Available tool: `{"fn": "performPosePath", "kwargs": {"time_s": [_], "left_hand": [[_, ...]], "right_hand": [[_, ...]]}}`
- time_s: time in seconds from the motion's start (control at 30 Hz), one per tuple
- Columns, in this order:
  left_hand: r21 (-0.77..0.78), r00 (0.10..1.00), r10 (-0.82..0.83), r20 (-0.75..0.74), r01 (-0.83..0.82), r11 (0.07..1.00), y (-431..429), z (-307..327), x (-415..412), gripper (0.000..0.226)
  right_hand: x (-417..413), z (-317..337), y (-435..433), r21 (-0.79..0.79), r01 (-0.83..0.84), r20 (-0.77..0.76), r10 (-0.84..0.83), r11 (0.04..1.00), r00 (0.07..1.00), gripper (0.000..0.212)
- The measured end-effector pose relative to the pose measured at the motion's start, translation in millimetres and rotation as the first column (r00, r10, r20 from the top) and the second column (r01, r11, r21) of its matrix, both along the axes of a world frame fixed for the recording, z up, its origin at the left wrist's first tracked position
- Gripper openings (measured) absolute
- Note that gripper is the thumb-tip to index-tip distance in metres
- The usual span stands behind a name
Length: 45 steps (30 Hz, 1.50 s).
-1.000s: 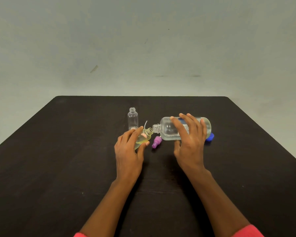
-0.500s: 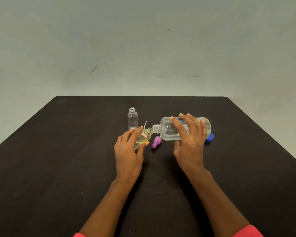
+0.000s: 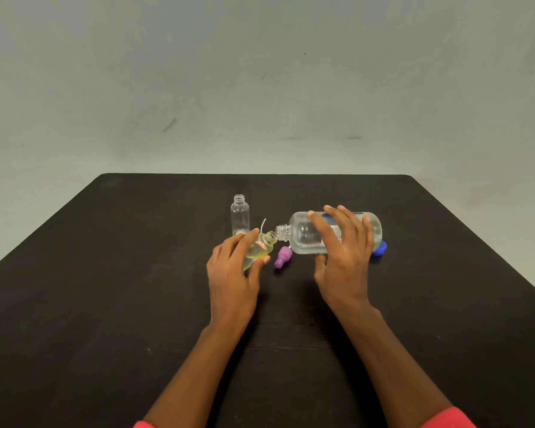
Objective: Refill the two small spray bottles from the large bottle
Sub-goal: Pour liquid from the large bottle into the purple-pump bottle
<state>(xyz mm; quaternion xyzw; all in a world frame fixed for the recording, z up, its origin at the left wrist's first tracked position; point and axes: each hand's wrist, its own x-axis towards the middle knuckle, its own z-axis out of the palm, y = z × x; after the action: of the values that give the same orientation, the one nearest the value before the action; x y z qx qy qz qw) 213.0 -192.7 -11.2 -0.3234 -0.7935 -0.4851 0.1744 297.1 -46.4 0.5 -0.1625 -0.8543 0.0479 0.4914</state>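
Everything in the way sits in one band across the middle of the desk (image 3: pixel 105 304). The left hand (image 3: pixel 232 273) grips a tilted bottle (image 3: pixel 260 250) at the near left; an upright bottle (image 3: pixel 240 219) stands just behind, a thin tube (image 3: pixel 262 225) beside it. The big bottle (image 3: pixel 303 234), held sideways by the right hand (image 3: pixel 343 251), spans the right, its mouth at the tilted one's. A purple cap (image 3: pixel 283 257) lies in the gap between the hands; a blue cap (image 3: pixel 380 248) sits by the big bottle's base. Bare desk runs wide on both flanks and behind.
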Motion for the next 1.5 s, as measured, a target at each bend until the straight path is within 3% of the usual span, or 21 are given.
{"fn": "performPosePath", "kwargs": {"time_s": [1.5], "left_hand": [[0.006,1.0,0.005,-0.003,-0.005,1.0,-0.7,-1.3,0.0,0.046]], "right_hand": [[0.5,1.2,-2.0,0.011,0.0,-0.02,0.0,1.0,1.0,0.083]]}}
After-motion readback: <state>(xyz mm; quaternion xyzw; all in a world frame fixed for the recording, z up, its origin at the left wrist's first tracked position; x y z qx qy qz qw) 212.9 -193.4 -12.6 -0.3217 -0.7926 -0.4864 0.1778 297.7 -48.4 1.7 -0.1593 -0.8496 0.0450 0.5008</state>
